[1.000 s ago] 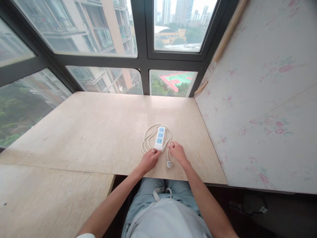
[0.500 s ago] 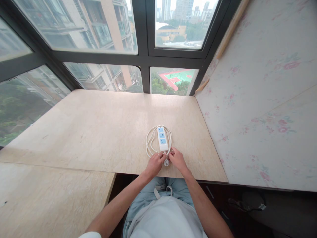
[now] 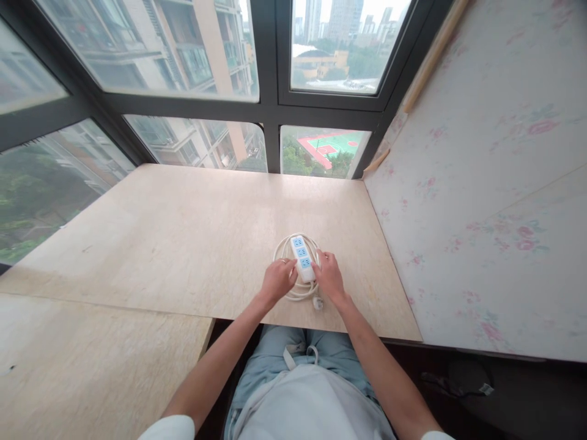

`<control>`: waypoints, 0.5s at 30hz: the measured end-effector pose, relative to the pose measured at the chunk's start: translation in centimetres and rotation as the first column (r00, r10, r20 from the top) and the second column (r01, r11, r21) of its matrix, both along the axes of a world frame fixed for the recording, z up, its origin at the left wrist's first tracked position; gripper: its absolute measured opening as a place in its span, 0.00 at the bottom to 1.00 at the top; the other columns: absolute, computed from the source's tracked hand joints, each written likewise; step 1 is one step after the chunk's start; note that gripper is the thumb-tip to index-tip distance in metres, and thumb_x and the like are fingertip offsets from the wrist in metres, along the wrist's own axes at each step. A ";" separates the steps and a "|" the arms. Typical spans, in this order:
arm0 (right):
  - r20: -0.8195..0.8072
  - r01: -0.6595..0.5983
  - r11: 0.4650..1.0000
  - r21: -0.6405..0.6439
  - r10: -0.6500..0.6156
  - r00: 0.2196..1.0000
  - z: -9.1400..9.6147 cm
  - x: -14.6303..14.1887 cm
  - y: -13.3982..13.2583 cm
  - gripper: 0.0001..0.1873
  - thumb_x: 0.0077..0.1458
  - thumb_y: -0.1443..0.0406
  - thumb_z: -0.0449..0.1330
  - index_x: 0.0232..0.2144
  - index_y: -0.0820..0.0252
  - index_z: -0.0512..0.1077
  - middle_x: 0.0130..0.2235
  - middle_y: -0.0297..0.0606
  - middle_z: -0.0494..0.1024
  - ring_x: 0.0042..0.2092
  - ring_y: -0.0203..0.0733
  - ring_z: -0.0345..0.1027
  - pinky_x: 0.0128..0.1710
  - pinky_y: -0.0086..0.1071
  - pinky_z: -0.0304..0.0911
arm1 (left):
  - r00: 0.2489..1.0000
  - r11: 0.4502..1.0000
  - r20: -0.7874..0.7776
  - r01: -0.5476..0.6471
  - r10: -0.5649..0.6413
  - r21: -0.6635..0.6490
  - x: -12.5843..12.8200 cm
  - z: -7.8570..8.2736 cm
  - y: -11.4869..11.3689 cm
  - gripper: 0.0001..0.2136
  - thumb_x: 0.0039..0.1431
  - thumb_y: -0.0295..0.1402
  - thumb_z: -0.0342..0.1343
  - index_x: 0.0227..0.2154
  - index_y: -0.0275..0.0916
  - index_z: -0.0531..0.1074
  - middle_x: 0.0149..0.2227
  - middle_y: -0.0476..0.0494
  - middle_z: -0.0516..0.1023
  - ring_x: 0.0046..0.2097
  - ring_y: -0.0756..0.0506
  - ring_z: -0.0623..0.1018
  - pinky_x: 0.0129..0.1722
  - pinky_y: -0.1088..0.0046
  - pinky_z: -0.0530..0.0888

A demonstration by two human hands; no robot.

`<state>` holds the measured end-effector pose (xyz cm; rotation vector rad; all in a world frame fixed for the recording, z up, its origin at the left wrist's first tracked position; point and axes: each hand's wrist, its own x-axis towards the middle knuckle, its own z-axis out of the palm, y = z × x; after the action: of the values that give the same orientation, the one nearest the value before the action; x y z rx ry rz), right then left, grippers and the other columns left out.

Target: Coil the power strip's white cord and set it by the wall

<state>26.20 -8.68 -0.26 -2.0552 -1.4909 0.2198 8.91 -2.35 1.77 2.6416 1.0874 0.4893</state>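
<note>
A white power strip (image 3: pixel 302 256) with blue sockets lies on the beige tabletop (image 3: pixel 192 238), with its white cable (image 3: pixel 293 292) coiled in loops around it. My left hand (image 3: pixel 278 278), wearing a ring, rests on the left side of the coil, fingers bent onto the cable beside the strip. Opposite it, my right hand (image 3: pixel 328 276) presses on the right side of the coil and touches the strip's edge. The cable's white plug (image 3: pixel 317 302) lies loose on the table just below my right hand.
Large dark-framed windows (image 3: pixel 270 116) stand behind the table. A flower-patterned panel (image 3: pixel 481 183) walls the right side. A second beige board (image 3: pixel 92 360) lies lower at the left. My lap in light clothing (image 3: pixel 302 385) is below the table's front edge.
Both hands moved up from the near end of the strip to either side of it. The coil has been drawn in tighter and the plug now lies outside, below my right hand.
</note>
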 end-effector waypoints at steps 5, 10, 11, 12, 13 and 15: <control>0.160 -0.174 0.981 -0.087 0.187 0.969 1.4 -0.4 2.3 0.19 0.58 0.58 0.59 0.51 0.57 0.70 0.48 0.47 0.71 0.48 0.49 0.65 0.49 0.40 0.61 | 0.996 0.995 -0.036 0.087 -0.086 0.050 0.2 -1.7 6.2 0.21 0.60 0.26 0.49 0.57 0.37 0.65 0.58 0.35 0.69 0.60 0.39 0.67 0.55 0.59 0.69; 0.161 -0.131 0.936 -0.328 0.192 0.968 1.8 -0.9 4.9 0.35 0.50 0.52 0.64 0.57 0.59 0.64 0.45 0.49 0.74 0.46 0.53 0.69 0.42 0.39 0.63 | 0.988 0.991 -0.102 0.124 -0.119 0.042 0.4 -3.5 7.6 0.24 0.61 0.27 0.47 0.61 0.39 0.60 0.63 0.37 0.64 0.62 0.41 0.65 0.56 0.61 0.68; 0.142 -0.131 0.932 -0.337 0.188 0.972 1.7 -0.9 5.2 0.37 0.49 0.53 0.65 0.58 0.60 0.63 0.46 0.50 0.74 0.46 0.54 0.69 0.42 0.40 0.63 | 0.988 0.992 -0.105 0.117 -0.111 0.054 0.2 -3.6 7.5 0.24 0.62 0.28 0.47 0.62 0.39 0.60 0.63 0.36 0.64 0.63 0.41 0.65 0.56 0.61 0.68; 0.118 -0.132 0.934 -0.333 0.180 0.977 1.5 -0.9 5.3 0.38 0.48 0.54 0.65 0.59 0.61 0.62 0.46 0.51 0.74 0.46 0.54 0.69 0.42 0.40 0.63 | 0.989 0.992 -0.107 0.110 -0.102 0.066 0.1 -3.6 7.3 0.24 0.63 0.28 0.47 0.62 0.39 0.61 0.63 0.36 0.63 0.63 0.41 0.65 0.57 0.61 0.67; 0.091 -0.131 0.939 -0.320 0.167 0.982 1.4 -0.8 5.3 0.39 0.48 0.55 0.65 0.59 0.61 0.62 0.47 0.51 0.74 0.46 0.54 0.70 0.43 0.40 0.63 | 0.990 0.992 -0.108 0.102 -0.093 0.075 0.0 -3.6 7.1 0.23 0.63 0.29 0.46 0.62 0.39 0.61 0.63 0.36 0.64 0.63 0.41 0.64 0.57 0.61 0.67; 0.036 -0.120 0.954 -0.274 0.135 0.990 1.2 -0.8 5.2 0.37 0.48 0.58 0.63 0.60 0.60 0.61 0.48 0.50 0.74 0.47 0.53 0.70 0.44 0.39 0.63 | 0.991 0.993 -0.109 0.082 -0.073 0.085 -0.1 -3.6 6.8 0.22 0.64 0.30 0.45 0.61 0.39 0.63 0.63 0.36 0.65 0.64 0.40 0.64 0.57 0.60 0.65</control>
<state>25.44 -3.53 0.92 -2.1912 -1.7096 0.4455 8.79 4.46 -1.84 2.8045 1.0096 0.3950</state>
